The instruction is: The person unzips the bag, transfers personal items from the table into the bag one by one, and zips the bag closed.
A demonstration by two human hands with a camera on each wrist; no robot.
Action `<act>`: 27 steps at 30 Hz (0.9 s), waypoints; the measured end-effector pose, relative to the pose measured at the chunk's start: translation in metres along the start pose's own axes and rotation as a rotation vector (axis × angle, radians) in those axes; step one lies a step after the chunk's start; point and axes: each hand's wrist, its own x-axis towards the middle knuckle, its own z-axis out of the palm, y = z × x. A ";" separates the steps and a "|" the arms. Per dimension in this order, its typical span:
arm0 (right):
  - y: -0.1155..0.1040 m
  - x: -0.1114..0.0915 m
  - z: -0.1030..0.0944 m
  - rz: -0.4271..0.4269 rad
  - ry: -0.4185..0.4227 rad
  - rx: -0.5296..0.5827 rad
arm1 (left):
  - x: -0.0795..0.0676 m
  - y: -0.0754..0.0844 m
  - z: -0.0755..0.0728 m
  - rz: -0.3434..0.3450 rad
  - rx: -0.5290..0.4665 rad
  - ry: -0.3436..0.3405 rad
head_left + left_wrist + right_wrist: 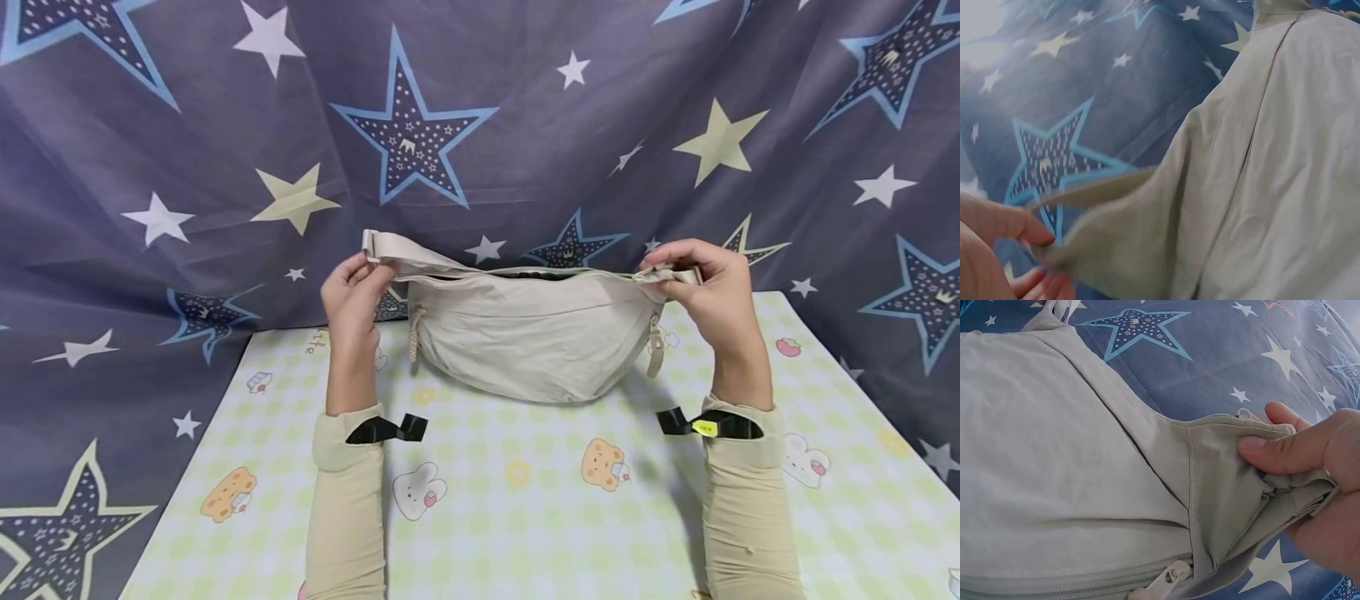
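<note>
A cream waist bag [532, 333] hangs between my two hands, its curved bottom low over the table and its top zip opening parted along the upper edge. My left hand [356, 292] pinches the bag's left end, where the strap [416, 250] doubles back at a buckle. At the other end my right hand [712, 283] grips the corner between thumb and fingers, with folded webbing in the palm. Braided zip pulls [415, 333] dangle at both sides. In the right wrist view a zip slider [1175, 572] shows on the lower zip, and my thumb presses the fabric.
The table [487, 533] wears a green-and-white checked cloth printed with bears, rabbits and flowers. Behind and to both sides hangs a dark blue star-patterned curtain [510, 167]. Black bands [375, 429] circle both sleeved wrists.
</note>
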 end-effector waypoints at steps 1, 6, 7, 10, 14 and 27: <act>0.000 0.000 0.001 -0.005 -0.004 0.003 | -0.004 0.003 0.003 0.063 0.029 0.047; -0.002 0.001 0.004 -0.016 -0.015 0.008 | -0.030 0.014 0.034 0.468 0.112 0.213; -0.002 0.001 0.005 -0.016 -0.017 0.008 | -0.037 0.015 0.043 0.550 0.130 0.206; -0.002 0.001 0.006 -0.017 -0.017 0.011 | -0.054 0.014 0.070 0.715 0.135 0.067; -0.001 0.001 0.005 -0.020 -0.017 0.010 | -0.072 0.002 0.109 0.759 0.218 -0.300; 0.001 -0.001 0.009 -0.077 -0.117 -0.137 | -0.083 -0.032 0.167 0.404 0.382 -0.963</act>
